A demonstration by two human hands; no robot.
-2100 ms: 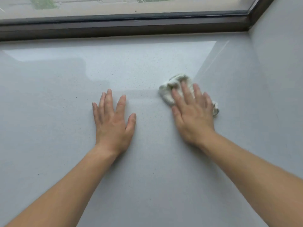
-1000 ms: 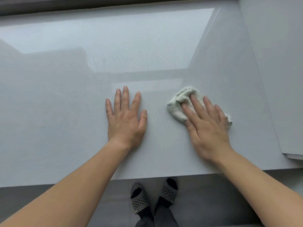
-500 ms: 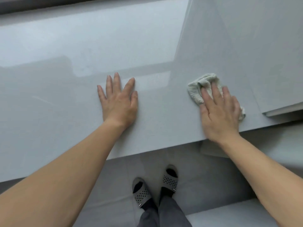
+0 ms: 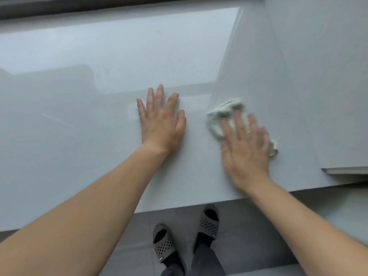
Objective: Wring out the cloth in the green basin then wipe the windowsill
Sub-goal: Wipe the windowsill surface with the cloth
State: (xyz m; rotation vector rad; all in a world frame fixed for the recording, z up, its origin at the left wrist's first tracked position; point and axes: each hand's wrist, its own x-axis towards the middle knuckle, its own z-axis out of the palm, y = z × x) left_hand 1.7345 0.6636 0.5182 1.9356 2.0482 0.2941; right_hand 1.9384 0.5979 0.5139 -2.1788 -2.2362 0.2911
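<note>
No green basin shows, so the wringing looks done and wiping the windowsill [image 4: 99, 56] seems under way. The right hand [image 4: 246, 144] presses flat, fingers straight, on the bunched cloth [image 4: 221, 112] just right of the frame's middle. The left hand [image 4: 161, 122] lies flat on the sill, holding nothing.

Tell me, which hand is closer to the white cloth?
Right. The right hand lies flat on top of the cloth, pressing it down. The left hand rests flat on the windowsill, to the cloth's left, not touching it.
</note>
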